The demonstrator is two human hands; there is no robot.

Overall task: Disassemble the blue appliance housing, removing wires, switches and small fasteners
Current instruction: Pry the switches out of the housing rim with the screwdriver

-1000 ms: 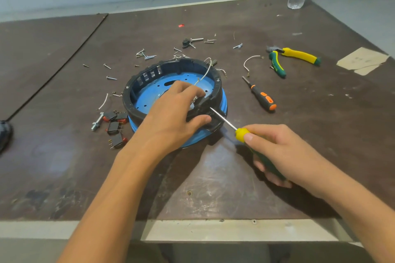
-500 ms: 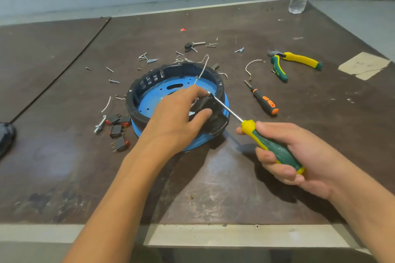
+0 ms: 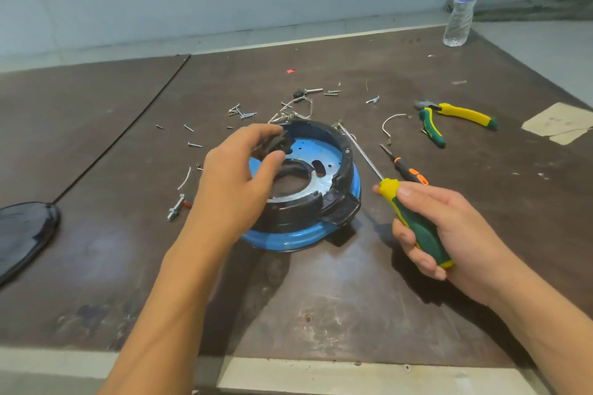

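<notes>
Blue housing (image 3: 288, 239) sits mid-counter (image 3: 321, 305), black inner ring uppermost. Left hand (image 3: 234, 179) reaches in from the near side over the housing's left edge, fingers and thumb curled round a small black part (image 3: 276, 144). Right hand (image 3: 455, 228), just beside the housing, is wrapped around a green-and-yellow screwdriver (image 3: 417, 228), its shaft angled toward the far rim.

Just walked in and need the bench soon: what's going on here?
A person is taking apart a round blue housing on the table. The left hand grips a black part at its rim; the right hand holds a green-and-yellow screwdriver, its shaft beside the housing. Loose screws, pliers and a second screwdriver lie around it.
</notes>
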